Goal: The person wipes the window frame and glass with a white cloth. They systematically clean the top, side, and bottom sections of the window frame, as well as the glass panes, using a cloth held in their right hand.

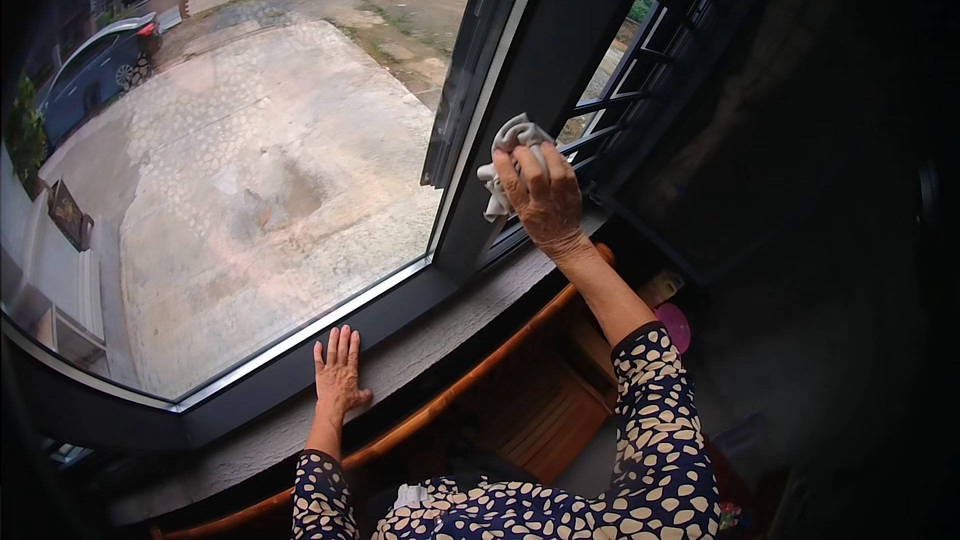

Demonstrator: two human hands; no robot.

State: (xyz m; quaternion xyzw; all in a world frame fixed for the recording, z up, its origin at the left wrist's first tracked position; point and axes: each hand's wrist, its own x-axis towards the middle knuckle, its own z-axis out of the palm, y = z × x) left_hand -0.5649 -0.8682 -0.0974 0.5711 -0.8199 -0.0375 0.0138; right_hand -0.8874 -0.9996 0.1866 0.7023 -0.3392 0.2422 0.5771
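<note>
My right hand (545, 195) is closed round a crumpled grey-white cloth (497, 187), pressing it to the dark upright window frame (490, 130). Folds of the cloth stick out above and to the left of my fingers. Lower down, my left hand (340, 377) rests flat with its fingers spread, the fingertips on the dark bottom rail (275, 368) of the window. Its palm lies by the rough grey sill (420, 335). The large glass pane (290, 160) stands left of the cloth, and a paved yard shows through it.
A curved wooden rail (470, 395) runs below the sill, with a slatted wooden seat (545, 415) under it. Dark bars (640, 60) cover the opening at upper right. A pink round object (673, 328) lies beside my right forearm. Outside stands a parked car (95, 75).
</note>
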